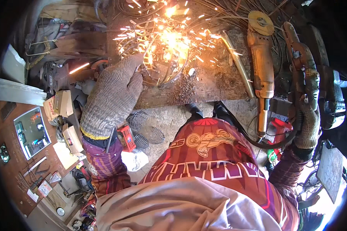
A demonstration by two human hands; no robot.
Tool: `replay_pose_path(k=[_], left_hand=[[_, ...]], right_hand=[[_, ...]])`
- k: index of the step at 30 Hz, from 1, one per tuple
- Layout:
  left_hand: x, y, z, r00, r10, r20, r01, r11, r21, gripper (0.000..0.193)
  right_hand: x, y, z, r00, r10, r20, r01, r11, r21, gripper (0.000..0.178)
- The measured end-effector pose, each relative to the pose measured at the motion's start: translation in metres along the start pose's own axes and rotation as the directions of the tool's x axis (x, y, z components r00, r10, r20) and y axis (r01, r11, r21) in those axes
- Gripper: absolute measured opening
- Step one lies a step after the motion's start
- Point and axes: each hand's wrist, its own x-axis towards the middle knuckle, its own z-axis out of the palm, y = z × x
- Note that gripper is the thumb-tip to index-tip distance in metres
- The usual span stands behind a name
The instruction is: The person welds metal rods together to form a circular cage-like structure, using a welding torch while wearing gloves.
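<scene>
My left hand (113, 94), in a grey knitted glove, is closed on the left side of a round wire frame (173, 79) on the wooden bench (223, 88). Bright sparks hide much of that frame. At the right, my gloved right hand (309, 119) is closed around a worn welding electrode holder (293, 40). A thin rod seems to run left from it toward the glare; where its tip meets the wire is lost in the light. Between the holder and the sparks lie an orange angle grinder (262, 63) with a round disc (261, 22) and a metal tube (237, 63).
Loose rods (235, 7) lie along the bench's far edge. Below it, wire mesh cups (156, 135) and a red case (127, 138) rest on the floor. A black cable (272, 145) curves near my right wrist. Cardboard boxes (63, 104) stand at the left.
</scene>
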Motion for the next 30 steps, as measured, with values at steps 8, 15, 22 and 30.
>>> replay_pose_path(k=[8, 15, 22, 30], left_hand=[[0.001, -0.002, 0.001, 0.998, 0.053, -0.040, -0.050, 0.997, 0.057, 0.038], [-0.007, 0.013, -0.011, 0.989, -0.136, 0.057, 0.134, 0.990, 0.046, 0.040], [0.003, 0.005, -0.004, 1.000, 0.024, 0.010, -0.025, 0.983, 0.184, 0.040], [0.002, 0.002, -0.004, 0.999, -0.003, 0.032, 0.001, 0.998, 0.069, 0.041]], right_hand=[[-0.007, -0.012, 0.004, 0.993, 0.065, 0.102, -0.059, 0.996, -0.067, 0.031], [0.018, 0.021, -0.035, 0.931, -0.321, 0.174, 0.355, 0.905, -0.233, 0.042], [-0.017, 0.006, -0.022, 0.818, -0.563, 0.119, 0.547, 0.696, -0.464, 0.051], [-0.008, 0.005, -0.023, 0.959, -0.276, 0.064, 0.275, 0.850, -0.450, 0.053]])
